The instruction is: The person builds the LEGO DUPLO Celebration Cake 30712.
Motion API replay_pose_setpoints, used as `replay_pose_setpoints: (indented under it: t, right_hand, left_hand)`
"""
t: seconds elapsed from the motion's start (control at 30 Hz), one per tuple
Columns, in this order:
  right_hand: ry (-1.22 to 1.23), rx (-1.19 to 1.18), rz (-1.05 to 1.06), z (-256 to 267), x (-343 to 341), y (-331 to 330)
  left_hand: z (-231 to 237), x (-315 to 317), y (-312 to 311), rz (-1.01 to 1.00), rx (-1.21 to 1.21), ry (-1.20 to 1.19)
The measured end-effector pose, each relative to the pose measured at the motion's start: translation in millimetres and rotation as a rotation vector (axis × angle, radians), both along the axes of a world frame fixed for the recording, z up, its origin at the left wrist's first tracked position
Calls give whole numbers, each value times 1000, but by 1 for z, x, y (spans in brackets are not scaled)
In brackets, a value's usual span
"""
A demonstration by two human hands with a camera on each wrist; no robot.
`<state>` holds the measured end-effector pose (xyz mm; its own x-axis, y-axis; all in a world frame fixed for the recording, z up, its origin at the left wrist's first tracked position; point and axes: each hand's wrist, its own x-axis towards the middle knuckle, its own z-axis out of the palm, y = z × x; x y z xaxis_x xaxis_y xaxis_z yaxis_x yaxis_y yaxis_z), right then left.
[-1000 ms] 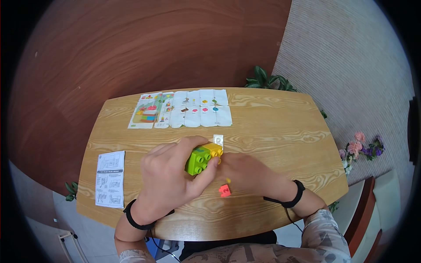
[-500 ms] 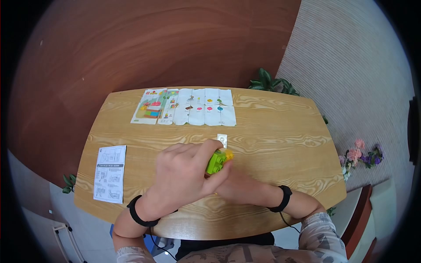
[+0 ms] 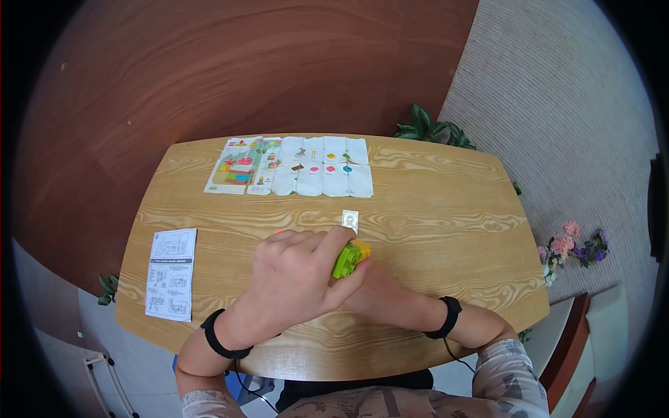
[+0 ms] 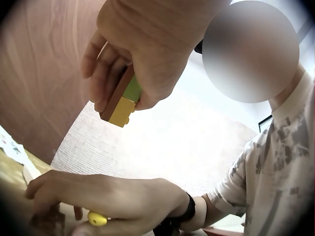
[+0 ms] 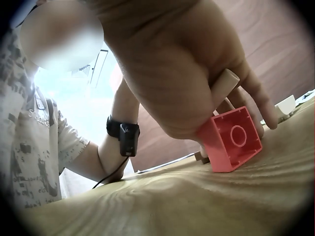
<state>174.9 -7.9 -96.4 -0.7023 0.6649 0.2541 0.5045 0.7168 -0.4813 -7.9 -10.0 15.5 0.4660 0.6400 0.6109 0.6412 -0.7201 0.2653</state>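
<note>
My left hand (image 3: 300,275) grips joined green (image 3: 346,262) and yellow bricks; the left wrist view also shows a brown layer (image 4: 117,96) along them. Low over the table, my right hand (image 3: 387,296) is partly hidden behind the left. In the right wrist view, a pale tube (image 5: 225,88) is held in the curled right hand (image 5: 172,73), beside a red block (image 5: 234,140) whose hollow side faces the camera. A yellow tip (image 4: 97,219) protrudes from the right hand in the left wrist view.
A colourful picture sheet (image 3: 293,167) lies at the back of the table (image 3: 446,209), and a printed leaflet (image 3: 171,275) at its left. Ahead of the hands is a small pale card-like piece (image 3: 350,221). A white piece (image 5: 285,105) stands beyond the right fingers.
My left hand and its bricks have moved right, and the bricks are turned. My right hand has shifted lower. The red numbered block seen earlier in the head view is hidden there now.
</note>
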Motion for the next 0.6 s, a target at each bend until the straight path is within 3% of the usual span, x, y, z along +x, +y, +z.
replay_pose_setpoints:
  t: [0.3, 0.4, 0.6]
  right_hand:
    - [-139, 266, -16, -9, 7, 4]
    - [-242, 186, -11, 6, 9, 1]
    - [-445, 337, -118, 39, 23, -26]
  left_hand:
    - [-2, 1, -1, 14, -4, 15]
    - [-1, 0, -1, 16, -4, 19]
    - [0, -2, 0, 11, -6, 1]
